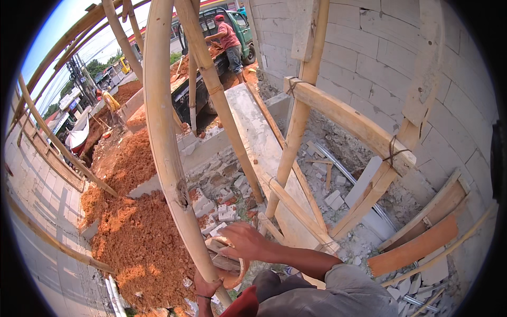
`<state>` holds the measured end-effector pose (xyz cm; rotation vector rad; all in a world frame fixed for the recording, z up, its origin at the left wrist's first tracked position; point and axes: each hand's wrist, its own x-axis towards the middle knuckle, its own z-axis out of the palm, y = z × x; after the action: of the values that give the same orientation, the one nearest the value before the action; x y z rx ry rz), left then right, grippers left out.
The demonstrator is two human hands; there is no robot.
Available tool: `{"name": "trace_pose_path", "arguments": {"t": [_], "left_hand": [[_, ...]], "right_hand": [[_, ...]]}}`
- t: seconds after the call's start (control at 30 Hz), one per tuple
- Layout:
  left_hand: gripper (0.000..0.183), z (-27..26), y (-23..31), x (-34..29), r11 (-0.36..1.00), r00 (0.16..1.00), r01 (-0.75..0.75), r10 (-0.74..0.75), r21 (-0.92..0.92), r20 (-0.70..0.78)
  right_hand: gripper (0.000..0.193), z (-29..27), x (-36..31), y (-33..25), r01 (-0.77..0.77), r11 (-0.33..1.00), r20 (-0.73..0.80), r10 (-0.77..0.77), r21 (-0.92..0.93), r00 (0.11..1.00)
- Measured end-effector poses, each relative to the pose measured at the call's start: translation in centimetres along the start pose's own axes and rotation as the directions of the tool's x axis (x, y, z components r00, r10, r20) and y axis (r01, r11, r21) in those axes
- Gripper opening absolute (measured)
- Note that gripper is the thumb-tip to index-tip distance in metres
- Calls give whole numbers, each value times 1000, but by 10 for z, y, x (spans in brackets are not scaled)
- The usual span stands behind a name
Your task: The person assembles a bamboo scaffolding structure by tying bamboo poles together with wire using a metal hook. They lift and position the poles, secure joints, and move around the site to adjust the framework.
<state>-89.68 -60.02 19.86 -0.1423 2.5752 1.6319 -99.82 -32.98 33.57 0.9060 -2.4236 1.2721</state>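
My left hand [207, 287] is closed around the lower part of a thick, pale bamboo pole [163, 105], which runs up past the top edge. To the right of the pole, my right hand [244, 240] reaches across from a grey sleeve. Its fingers curl over a curved, tan-brown piece with a worn rim [243, 272]; its kind is hard to make out, and my hand partly covers it. Beyond my right hand, a thinner bamboo brace [296, 203] is tied to a slanting bamboo upright [289, 158].
Reddish soil [142, 232] is heaped at left, with broken blocks [228, 212] nearby. A long pale board [248, 127] slopes toward a green truck [240, 26], where a person in a red cap [228, 39] stands. A tied wooden crossbar [348, 121] fronts the block wall [359, 47].
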Motion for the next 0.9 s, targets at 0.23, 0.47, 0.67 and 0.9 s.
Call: {"name": "trace_pose_path", "arguments": {"t": [0.23, 0.47, 0.67, 0.9], "left_hand": [[70, 22, -9, 47, 984, 996, 82, -87, 159, 24], [55, 20, -15, 61, 962, 967, -181, 211, 204, -141], [51, 25, 12, 91, 905, 964, -225, 261, 360, -52], [51, 28, 60, 140, 941, 976, -201, 217, 271, -33]], "right_hand": [[38, -325, 72, -27, -407, 588, -715, -562, -699, 416], [35, -534, 174, -79, -664, -42, -473, -669, -747, 574], [52, -600, 184, -89, -588, -347, -459, -388, -730, 799], [56, -633, 212, -92, -548, -498, -686, 142, -672, 713]]}}
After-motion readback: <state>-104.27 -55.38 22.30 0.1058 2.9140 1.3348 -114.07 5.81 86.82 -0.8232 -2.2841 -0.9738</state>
